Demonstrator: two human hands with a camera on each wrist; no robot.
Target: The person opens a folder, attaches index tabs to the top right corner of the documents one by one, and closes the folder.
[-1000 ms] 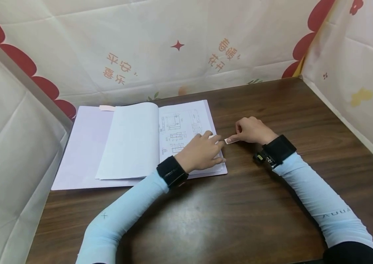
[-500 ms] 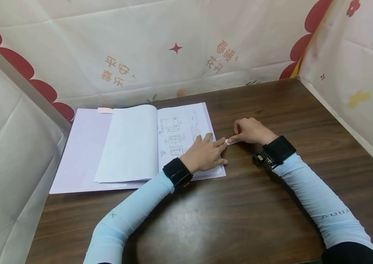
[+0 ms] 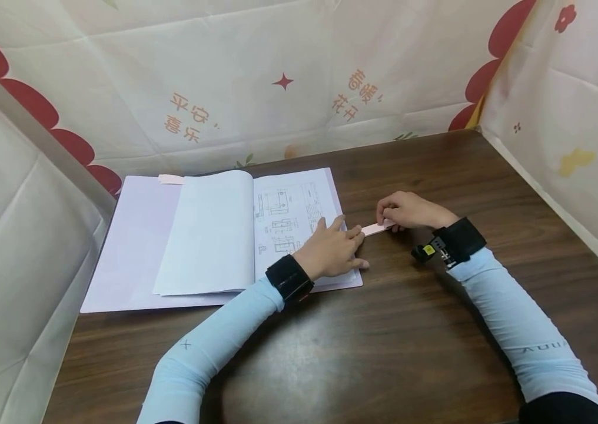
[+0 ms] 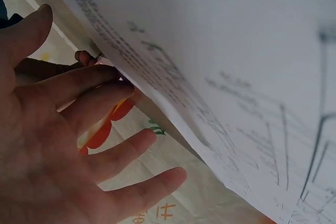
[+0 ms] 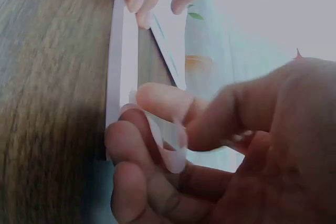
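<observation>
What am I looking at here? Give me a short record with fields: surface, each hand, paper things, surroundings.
surface: dark wooden table
left hand: left hand lies flat, fingers spread, on the right-hand page of the open booklet
right hand: right hand pinches one end of a pale paper strip; the strip's other end reaches the left fingertips
paper things: booklet with line drawings, lying on a lilac folder
surroundings: white cloth with red shapes behind and at the sides
</observation>
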